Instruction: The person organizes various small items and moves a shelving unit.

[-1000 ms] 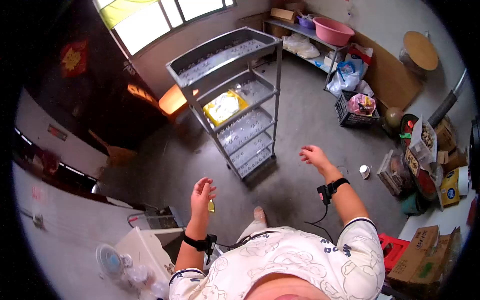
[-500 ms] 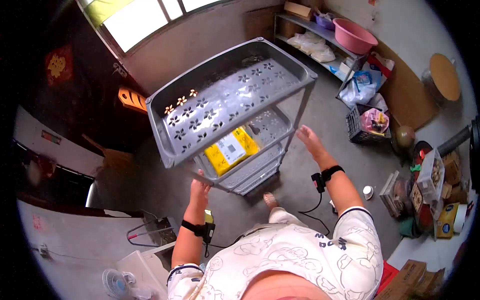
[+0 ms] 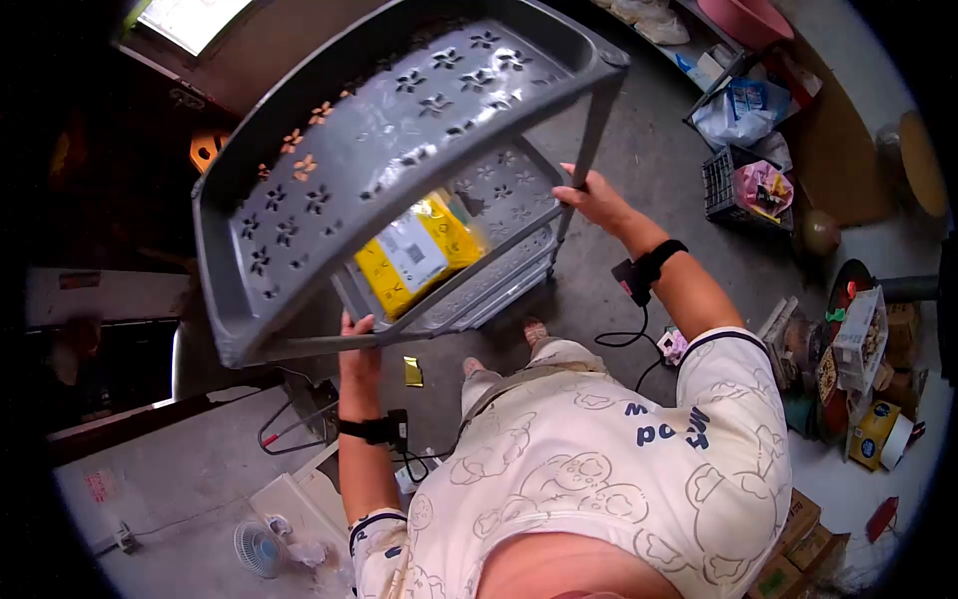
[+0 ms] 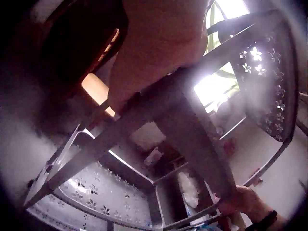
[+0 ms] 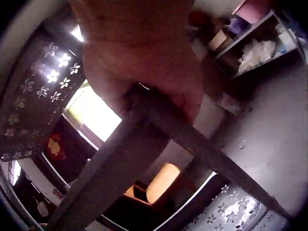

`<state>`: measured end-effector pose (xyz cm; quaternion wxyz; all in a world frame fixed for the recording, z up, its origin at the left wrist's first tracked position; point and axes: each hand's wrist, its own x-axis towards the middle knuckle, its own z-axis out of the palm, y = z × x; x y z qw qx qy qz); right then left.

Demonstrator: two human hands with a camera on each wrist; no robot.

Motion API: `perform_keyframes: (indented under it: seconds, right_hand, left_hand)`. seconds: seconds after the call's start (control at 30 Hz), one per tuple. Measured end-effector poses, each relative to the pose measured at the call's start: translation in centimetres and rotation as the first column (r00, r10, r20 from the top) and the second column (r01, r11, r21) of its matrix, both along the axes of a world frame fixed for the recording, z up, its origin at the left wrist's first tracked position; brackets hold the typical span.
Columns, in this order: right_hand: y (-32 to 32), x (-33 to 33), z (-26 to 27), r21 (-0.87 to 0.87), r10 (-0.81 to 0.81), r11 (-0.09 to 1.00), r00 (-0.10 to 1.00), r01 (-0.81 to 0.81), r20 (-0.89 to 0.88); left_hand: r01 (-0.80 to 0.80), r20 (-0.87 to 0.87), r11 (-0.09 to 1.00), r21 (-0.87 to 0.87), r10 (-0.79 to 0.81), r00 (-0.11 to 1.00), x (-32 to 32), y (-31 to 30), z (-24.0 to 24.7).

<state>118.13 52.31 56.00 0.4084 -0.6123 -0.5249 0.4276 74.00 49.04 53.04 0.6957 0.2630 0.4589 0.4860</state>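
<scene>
A grey plastic shelf cart (image 3: 399,110) with flower-shaped cutouts in its tiers fills the upper middle of the head view. My left hand (image 3: 359,361) grips its near left side, fingers curled at the second tier's corner. The right hand (image 3: 599,205) holds the opposite corner, and in the right wrist view its fingers (image 5: 185,96) wrap the joint of post and tier. On the second tier, between both hands, lies a yellow package (image 3: 424,250) with a white label. The left wrist view looks along the cart from below, with the left hand (image 4: 154,43) dark against the frame.
Right of the cart, a black crate (image 3: 723,190) stands on the floor near a metal shelf with a pink basin (image 3: 748,18). Several boxes and containers line the right wall. A small white fan (image 3: 259,549) is at lower left. A yellow piece (image 3: 413,371) lies near my feet.
The cart has come much closer in the head view. Both hands, empty and apart from it earlier, have reached its sides and now grip it at the second tier.
</scene>
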Motion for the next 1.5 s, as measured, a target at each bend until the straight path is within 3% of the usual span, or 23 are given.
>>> perform_keyframes:
  seconds: [0.03,0.1,0.2,0.23,0.33,0.43,0.5,0.57,0.63,0.7,0.8,0.9,0.93,0.97,1.03,1.1,1.2,1.23,1.3,1.33,1.37,1.43,1.5]
  right_hand:
    - [0.4,-0.6,0.7,-0.008,0.067,0.998,0.998,-0.067,0.010]
    - [0.8,-2.6,3.5,-0.018,0.056,0.998,0.998,-0.055,0.027]
    - [1.0,-5.0,6.3,0.051,0.072,0.997,0.991,-0.066,-0.111]
    - [1.2,-5.5,7.2,0.053,0.068,0.997,0.991,-0.063,-0.115]
    - [1.9,-6.6,7.9,0.132,0.129,0.984,0.991,-0.122,-0.046]
    - [1.1,-8.1,10.6,0.083,0.155,0.985,0.987,-0.151,-0.046]
    - [1.5,-8.3,9.8,0.096,0.157,0.984,0.986,-0.151,-0.062]
    - [0.8,-9.7,10.5,0.134,0.148,0.983,0.968,-0.122,-0.205]
    - [0.5,-11.2,11.0,0.131,0.185,0.979,0.958,-0.159,-0.220]
    - [0.2,-12.1,11.8,0.233,0.245,0.952,0.949,-0.197,-0.199]
    - [-0.1,-13.6,13.1,0.241,0.285,0.939,0.947,-0.245,-0.148]
    - [-0.4,-14.7,14.0,0.349,0.291,0.909,0.947,-0.229,-0.136]
    - [-0.6,-14.7,14.0,0.339,0.303,0.910,0.941,-0.238,-0.154]
    - [-0.8,-14.7,14.1,0.329,0.314,0.912,0.934,-0.246,-0.172]
    - [-0.9,-15.4,14.3,0.339,0.329,0.905,0.929,-0.258,-0.170]
    - [-1.6,-15.5,15.2,0.279,0.353,0.907,0.931,-0.315,-0.095]
    - [-1.7,-15.9,15.6,0.272,0.400,0.890,0.913,-0.365,-0.083]
    - [-1.5,-16.1,15.6,0.265,0.388,0.897,0.917,-0.355,-0.086]
    - [-1.3,-16.2,15.8,0.306,0.441,0.862,0.896,-0.405,-0.056]
    - [-1.4,-16.2,16.1,0.289,0.460,0.859,0.884,-0.422,-0.076]
    - [-1.6,-16.3,15.9,0.282,0.449,0.866,0.890,-0.412,-0.080]
    - [-1.5,-16.7,15.9,0.281,0.454,0.854,0.891,-0.438,0.009]
    - [-2.2,-17.0,16.8,0.276,0.473,0.846,0.881,-0.457,0.011]
  left_hand:
    - [0.048,-0.032,0.997,0.055,-0.046,0.998,-1.6,0.8,-0.2]
    - [-0.134,-0.055,0.991,-0.003,0.133,0.990,-3.8,1.1,1.0]
    - [-0.093,0.018,0.988,0.120,0.091,0.996,-3.8,0.7,7.3]
    - [-0.027,0.003,0.990,0.140,0.027,1.000,-3.9,0.5,9.7]
    - [-0.027,-0.160,0.956,0.292,0.077,0.984,-6.3,0.6,11.5]
    - [-0.111,-0.021,0.977,0.184,0.116,0.993,-9.4,0.8,11.9]
    - [-0.063,-0.286,0.937,0.344,0.168,0.943,-10.4,1.6,12.1]
    - [-0.186,-0.253,0.938,0.292,0.263,0.931,-10.5,1.1,14.5]
    - [-0.282,-0.214,0.934,0.222,0.329,0.920,-12.5,1.4,14.6]
    - [-0.111,-0.234,0.915,0.387,0.215,0.948,-16.8,2.0,13.5]
    - [-0.093,-0.195,0.890,0.447,0.199,0.960,-15.3,2.9,17.5]
    - [-0.167,-0.103,0.899,0.404,0.227,0.969,-18.9,5.5,17.8]
    - [-0.097,-0.235,0.846,0.525,0.253,0.939,-18.4,5.4,18.1]
    - [-0.038,-0.180,0.861,0.507,0.149,0.972,-21.6,6.8,17.4]
    - [-0.019,-0.151,0.878,0.479,0.104,0.983,-22.0,7.6,19.3]
    - [-0.030,-0.125,0.918,0.395,0.086,0.988,-23.7,8.2,17.6]
    - [-0.078,-0.169,0.880,0.468,0.176,0.970,-26.7,7.9,15.6]
    - [-0.032,-0.031,0.884,0.466,0.052,0.998,-26.5,7.8,15.9]
    - [-0.208,-0.260,0.860,0.466,0.358,0.897,-26.0,7.6,16.2]
    - [-0.085,-0.077,0.906,0.415,0.129,0.989,-26.2,8.1,16.9]
    - [-0.074,-0.078,0.910,0.408,0.116,0.990,-26.2,8.5,17.0]
    - [-0.257,-0.166,0.883,0.393,0.343,0.924,-26.6,7.6,17.4]
    - [-0.249,-0.158,0.883,0.398,0.333,0.930,-29.0,7.0,16.9]
